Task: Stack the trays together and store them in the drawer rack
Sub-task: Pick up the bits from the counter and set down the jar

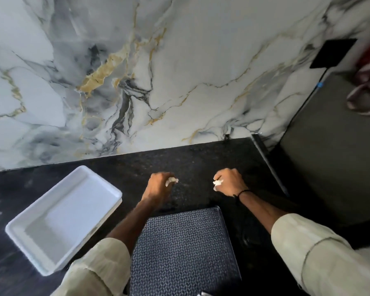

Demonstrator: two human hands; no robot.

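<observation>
Both hands, left (159,184) and right (230,181), are clenched on small white scraps (unidentifiable) above the dark tabletop (201,159), white tray (62,218) nearby.

A black speckled countertop (201,159) runs along the foot of a marble-patterned wall and ends at a straight edge on the right. Two trays lie directly on it, well apart — a white tray (62,218) to the left, set at an angle, and a dark tray with a small geometric pattern (184,251) at the near edge.
</observation>
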